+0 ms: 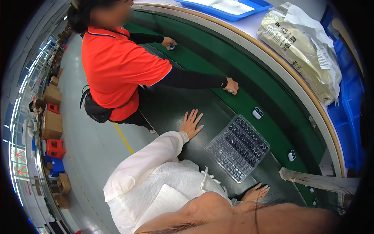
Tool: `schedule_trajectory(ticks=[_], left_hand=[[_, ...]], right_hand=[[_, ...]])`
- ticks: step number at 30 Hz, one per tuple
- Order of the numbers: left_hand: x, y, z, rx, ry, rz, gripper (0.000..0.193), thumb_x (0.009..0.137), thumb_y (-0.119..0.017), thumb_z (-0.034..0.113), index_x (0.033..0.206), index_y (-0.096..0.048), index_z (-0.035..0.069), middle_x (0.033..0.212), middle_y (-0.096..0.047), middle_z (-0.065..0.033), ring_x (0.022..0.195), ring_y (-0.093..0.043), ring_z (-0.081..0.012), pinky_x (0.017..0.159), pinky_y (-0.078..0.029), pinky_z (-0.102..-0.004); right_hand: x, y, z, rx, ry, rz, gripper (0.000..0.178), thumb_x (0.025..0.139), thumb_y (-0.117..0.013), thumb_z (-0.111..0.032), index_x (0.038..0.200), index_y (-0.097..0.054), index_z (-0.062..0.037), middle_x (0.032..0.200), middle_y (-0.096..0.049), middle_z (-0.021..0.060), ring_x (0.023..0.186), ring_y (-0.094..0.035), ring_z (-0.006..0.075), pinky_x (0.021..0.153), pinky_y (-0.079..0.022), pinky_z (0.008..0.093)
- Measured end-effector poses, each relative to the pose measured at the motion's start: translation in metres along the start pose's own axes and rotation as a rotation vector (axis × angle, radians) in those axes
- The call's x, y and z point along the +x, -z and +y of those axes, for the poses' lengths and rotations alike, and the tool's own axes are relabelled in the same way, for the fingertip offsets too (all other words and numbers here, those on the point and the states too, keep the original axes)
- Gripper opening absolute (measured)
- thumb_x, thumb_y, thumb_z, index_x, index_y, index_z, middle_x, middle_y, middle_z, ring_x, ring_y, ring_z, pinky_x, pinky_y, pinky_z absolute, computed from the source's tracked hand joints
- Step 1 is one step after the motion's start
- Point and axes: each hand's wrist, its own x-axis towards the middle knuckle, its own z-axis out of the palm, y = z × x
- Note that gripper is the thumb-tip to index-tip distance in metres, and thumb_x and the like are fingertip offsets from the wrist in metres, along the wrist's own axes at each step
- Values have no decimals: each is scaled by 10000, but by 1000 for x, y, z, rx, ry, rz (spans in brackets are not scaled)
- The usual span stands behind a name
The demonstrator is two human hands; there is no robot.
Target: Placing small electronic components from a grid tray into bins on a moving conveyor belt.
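Note:
My left hand (191, 124) lies flat on the dark tabletop (161, 111), its fingers spread and nothing in it. My right hand (255, 193) rests palm down at the near side of the same table, fingers stretched out and empty. Between the two hands sits a clear plastic tray (238, 148) with rows of small compartments. Dark, shiny little parts fill many of them; their kind is too small to tell. Neither hand touches the tray. Past it, on the green conveyor belt (272, 128), stands a small white-and-black case (258, 113).
A co-worker in a red shirt (120, 58) stands at the left, both hands over the belt, each at a small object. Another small case (291, 155) is farther right. A grey bar (319, 180) juts in from the right. Across the belt lie a plastic bag (300, 46) and a blue tray (237, 16).

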Motion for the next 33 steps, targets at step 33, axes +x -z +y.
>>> schedule_trajectory(ticks=[33], left_hand=[[9, 9, 0, 24, -32, 35, 559, 871, -510, 365, 1355, -384, 115, 1428, -299, -164, 1349, -229, -323, 1083, -153, -529]], right_hand=[[6, 15, -20, 224, -27, 4, 394, 875, -537, -237, 1179, -519, 13, 1194, -521, 213, 1106, -474, 372, 955, -356, 442]])
